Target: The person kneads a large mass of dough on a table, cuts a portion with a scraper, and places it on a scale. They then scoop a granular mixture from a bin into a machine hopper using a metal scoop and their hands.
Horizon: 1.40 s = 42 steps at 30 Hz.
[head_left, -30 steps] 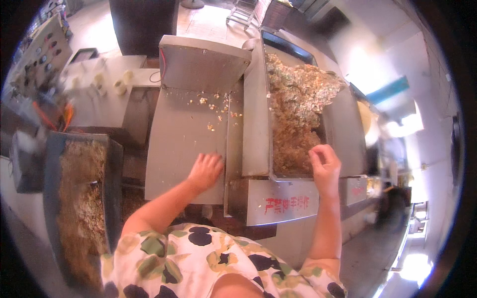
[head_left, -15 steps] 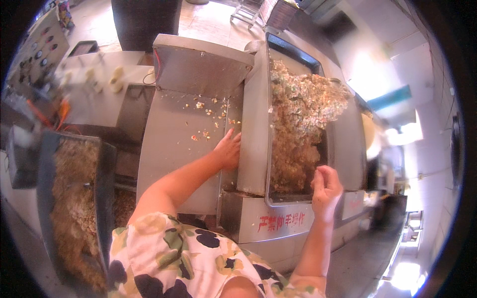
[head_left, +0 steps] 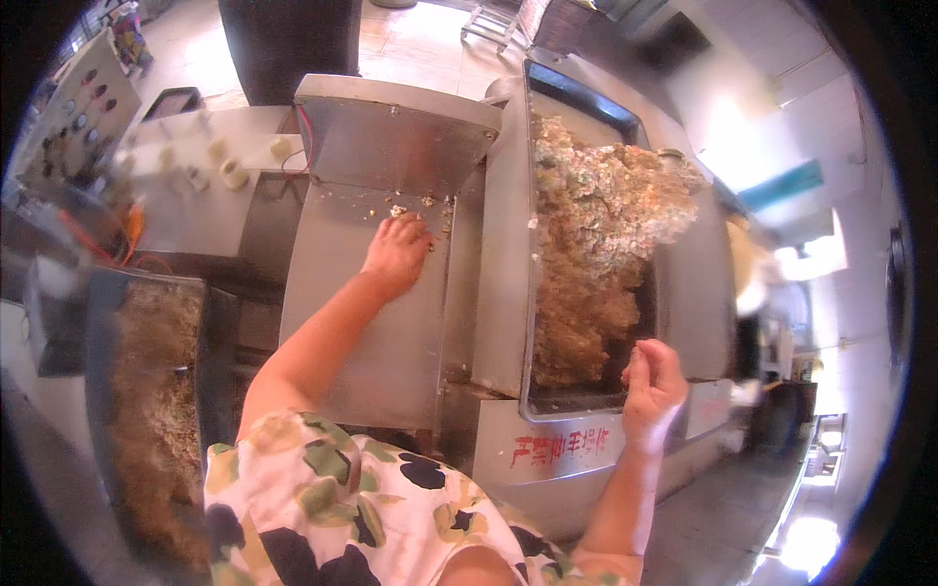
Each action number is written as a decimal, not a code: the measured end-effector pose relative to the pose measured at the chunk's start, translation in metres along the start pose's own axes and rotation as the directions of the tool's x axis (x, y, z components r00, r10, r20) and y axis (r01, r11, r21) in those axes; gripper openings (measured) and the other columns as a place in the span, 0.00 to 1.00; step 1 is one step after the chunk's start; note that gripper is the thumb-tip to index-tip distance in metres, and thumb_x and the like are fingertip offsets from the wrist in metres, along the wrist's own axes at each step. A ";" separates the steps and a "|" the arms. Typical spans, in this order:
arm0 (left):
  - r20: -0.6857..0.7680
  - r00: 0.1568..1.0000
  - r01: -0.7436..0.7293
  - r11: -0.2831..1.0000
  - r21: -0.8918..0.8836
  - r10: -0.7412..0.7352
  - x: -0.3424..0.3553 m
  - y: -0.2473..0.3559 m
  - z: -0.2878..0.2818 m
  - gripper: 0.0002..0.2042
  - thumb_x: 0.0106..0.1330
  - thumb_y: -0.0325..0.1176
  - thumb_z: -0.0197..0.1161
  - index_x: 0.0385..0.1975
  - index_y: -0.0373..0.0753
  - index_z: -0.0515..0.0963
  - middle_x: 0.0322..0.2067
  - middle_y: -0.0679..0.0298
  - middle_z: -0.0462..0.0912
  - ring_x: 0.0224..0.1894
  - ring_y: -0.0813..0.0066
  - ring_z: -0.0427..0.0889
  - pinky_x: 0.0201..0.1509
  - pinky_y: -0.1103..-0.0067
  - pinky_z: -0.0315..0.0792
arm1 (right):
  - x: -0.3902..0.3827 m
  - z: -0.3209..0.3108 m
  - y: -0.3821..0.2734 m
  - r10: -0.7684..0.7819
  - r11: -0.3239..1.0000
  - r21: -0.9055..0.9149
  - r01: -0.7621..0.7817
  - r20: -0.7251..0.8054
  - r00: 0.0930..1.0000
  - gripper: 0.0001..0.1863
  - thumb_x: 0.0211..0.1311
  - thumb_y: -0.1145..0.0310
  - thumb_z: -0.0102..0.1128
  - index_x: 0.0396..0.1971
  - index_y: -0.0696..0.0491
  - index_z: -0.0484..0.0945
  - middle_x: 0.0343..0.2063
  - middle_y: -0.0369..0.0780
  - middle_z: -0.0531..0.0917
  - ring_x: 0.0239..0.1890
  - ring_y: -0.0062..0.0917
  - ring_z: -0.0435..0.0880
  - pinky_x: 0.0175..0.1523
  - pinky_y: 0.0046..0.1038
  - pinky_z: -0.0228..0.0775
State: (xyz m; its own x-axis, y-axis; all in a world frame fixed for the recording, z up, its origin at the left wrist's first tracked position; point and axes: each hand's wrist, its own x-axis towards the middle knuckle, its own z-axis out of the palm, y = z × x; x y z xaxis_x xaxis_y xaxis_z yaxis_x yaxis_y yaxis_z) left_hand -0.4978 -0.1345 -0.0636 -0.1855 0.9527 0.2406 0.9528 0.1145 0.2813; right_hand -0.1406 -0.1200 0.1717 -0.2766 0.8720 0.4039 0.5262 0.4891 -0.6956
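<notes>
My left hand [head_left: 397,256] rests palm down on a flat metal shelf [head_left: 352,337], its fingers stretched forward and touching scattered pale crumbs [head_left: 397,211]. To the right, a dark deep tray [head_left: 528,376] holds a large clumpy mass of brown and whitish crumbly mixture [head_left: 596,234]. My right hand [head_left: 653,391] hovers at this tray's near right corner, fingers bent and pressed together at the tips. Whatever those fingertips may hold is hidden.
An upright metal panel [head_left: 396,132] closes the shelf's far end. At left stands another dark tray [head_left: 217,342] with brown crumbly mixture. Farther left lie a worktop [head_left: 200,220] with small pale pieces and a control panel [head_left: 73,122]. A tall dark bin [head_left: 291,49] stands behind.
My left hand has moved left and forward from the shelf's right edge onto the crumbs, which now lie bunched near its fingers. My right hand keeps nearly the same place and pose.
</notes>
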 end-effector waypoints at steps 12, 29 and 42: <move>-0.263 0.944 0.245 0.958 0.152 -0.200 -0.004 -0.086 0.030 0.25 0.69 0.44 0.52 0.62 0.35 0.65 0.63 0.54 0.66 0.65 0.55 0.63 0.67 0.62 0.57 | 0.008 0.008 -0.010 -0.054 0.998 -0.025 0.055 0.048 0.997 0.03 0.61 0.81 0.59 0.34 0.59 0.78 0.25 0.36 0.80 0.23 0.14 0.75 0.27 0.18 0.68; -0.169 0.983 0.017 0.963 -0.271 -0.065 0.061 -0.010 0.026 0.11 0.59 0.39 0.62 0.40 0.44 0.79 0.41 0.59 0.74 0.49 0.55 0.71 0.51 0.63 0.69 | 0.005 0.007 -0.006 -0.066 0.996 -0.058 0.065 -0.013 0.998 0.04 0.61 0.82 0.58 0.34 0.58 0.79 0.27 0.36 0.82 0.23 0.14 0.76 0.27 0.17 0.69; -0.049 0.975 -0.222 0.931 -0.290 0.217 0.011 0.002 0.018 0.07 0.59 0.36 0.61 0.34 0.43 0.79 0.34 0.57 0.75 0.42 0.56 0.73 0.49 0.64 0.69 | 0.006 0.009 -0.007 -0.043 0.999 -0.024 0.042 -0.029 0.999 0.04 0.61 0.81 0.59 0.34 0.58 0.79 0.27 0.37 0.82 0.24 0.14 0.77 0.27 0.17 0.70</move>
State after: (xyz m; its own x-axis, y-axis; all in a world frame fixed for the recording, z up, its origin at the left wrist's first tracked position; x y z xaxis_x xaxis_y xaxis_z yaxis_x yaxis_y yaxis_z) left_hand -0.4936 -0.1190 -0.0773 0.0140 0.9400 0.3409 0.8584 -0.1861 0.4780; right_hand -0.1528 -0.1175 0.1739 -0.2758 0.8492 0.4503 0.5333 0.5250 -0.6633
